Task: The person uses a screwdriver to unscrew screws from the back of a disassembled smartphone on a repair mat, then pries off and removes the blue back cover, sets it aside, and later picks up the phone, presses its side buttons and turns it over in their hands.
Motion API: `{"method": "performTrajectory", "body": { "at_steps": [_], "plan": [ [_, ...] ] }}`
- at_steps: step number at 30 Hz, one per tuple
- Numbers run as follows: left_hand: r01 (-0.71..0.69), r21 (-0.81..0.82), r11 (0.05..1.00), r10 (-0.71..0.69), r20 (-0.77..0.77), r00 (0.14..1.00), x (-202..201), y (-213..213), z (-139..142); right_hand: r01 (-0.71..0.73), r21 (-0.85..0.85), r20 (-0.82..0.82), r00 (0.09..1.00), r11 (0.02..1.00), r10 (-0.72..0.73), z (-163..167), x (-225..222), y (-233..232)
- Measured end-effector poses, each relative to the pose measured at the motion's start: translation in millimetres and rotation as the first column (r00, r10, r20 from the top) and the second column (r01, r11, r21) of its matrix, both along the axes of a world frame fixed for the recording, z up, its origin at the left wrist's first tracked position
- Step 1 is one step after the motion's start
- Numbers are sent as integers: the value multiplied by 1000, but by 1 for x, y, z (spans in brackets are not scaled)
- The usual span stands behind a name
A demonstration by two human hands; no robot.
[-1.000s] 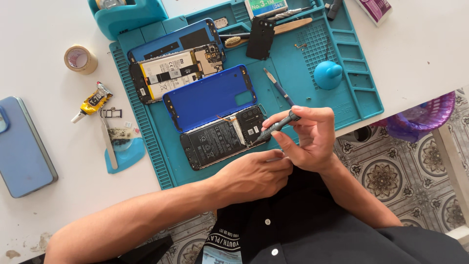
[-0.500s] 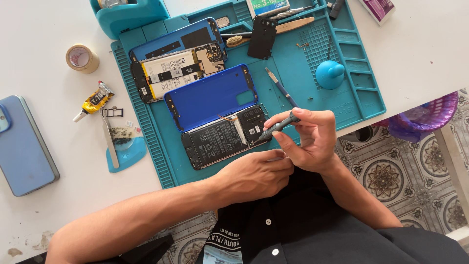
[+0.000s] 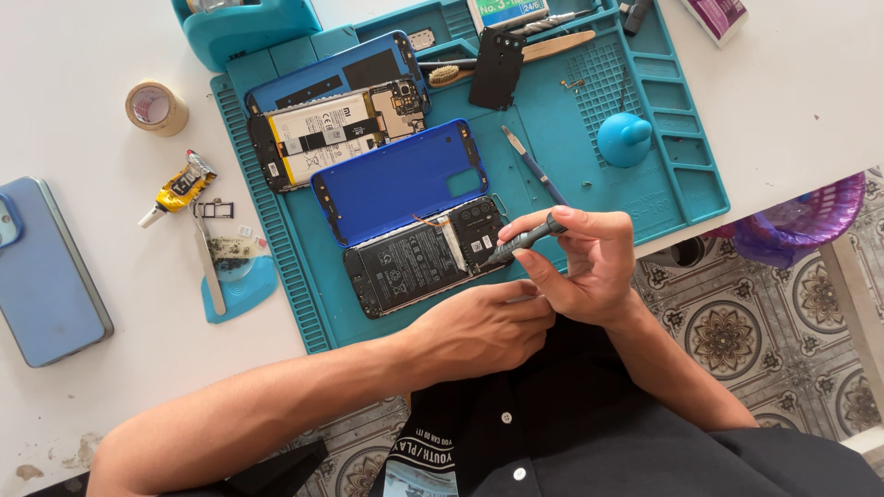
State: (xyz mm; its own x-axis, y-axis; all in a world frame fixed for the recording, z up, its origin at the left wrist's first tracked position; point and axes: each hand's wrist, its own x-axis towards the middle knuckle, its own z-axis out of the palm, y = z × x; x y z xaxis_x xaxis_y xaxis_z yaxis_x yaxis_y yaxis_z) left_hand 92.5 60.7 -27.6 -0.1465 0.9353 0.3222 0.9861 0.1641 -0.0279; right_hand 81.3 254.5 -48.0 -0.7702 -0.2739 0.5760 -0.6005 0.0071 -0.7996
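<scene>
Head view of a phone repair on a white bench (image 3: 792, 101). The right hand (image 3: 589, 267) is closed around a slim grey screwdriver (image 3: 523, 241), pinched between thumb and fingers, with the tip set on the upper corner of the opened black phone (image 3: 419, 262) near its camera block. The left hand (image 3: 479, 327) lies loosely curled just below that phone, fingertips touching the right hand at the tool's base; it grips nothing that can be seen. The phone lies face down on the teal work mat (image 3: 663, 198), its blue back cover (image 3: 396, 179) touching it on the far side. Against the frames 1 s and 0.5 s earlier, the hands, the tool and the phone keep nearly the same pose; only slight finger movement at the handle shows, which suggests that a screw at that corner is being turned rather than a new step begun. Also on the mat: a 2nd opened phone (image 3: 331, 133), a blue dust blower (image 3: 626, 138) and a small brush (image 3: 447, 75). Off the mat, to the left, lie a tape roll (image 3: 155, 106), a glue tube (image 3: 180, 189) and a light blue phone (image 3: 46, 271).
</scene>
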Motion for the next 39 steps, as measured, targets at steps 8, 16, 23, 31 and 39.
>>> {"method": "performTrajectory", "body": {
  "at_steps": [8,16,23,31,39],
  "plan": [
    [-176,17,984,177,-143,974,31,-3,22,-26,-35,50,998,999,28,2,1,0],
    [-391,-138,910,372,-147,917,53,-3,18,-25,-20,17,1000,1000,25,-1,0,1],
    [-404,-156,901,378,-170,910,54,-1,12,-15,-20,7,1000,1000,15,-2,-1,0],
    [-395,-235,888,348,-216,912,55,-1,13,-10,-25,2,1000,1000,10,-1,1,0],
    [-380,-269,885,328,-221,919,55,-2,13,-3,20,-55,998,1000,4,3,-1,-2]
  ]
}}
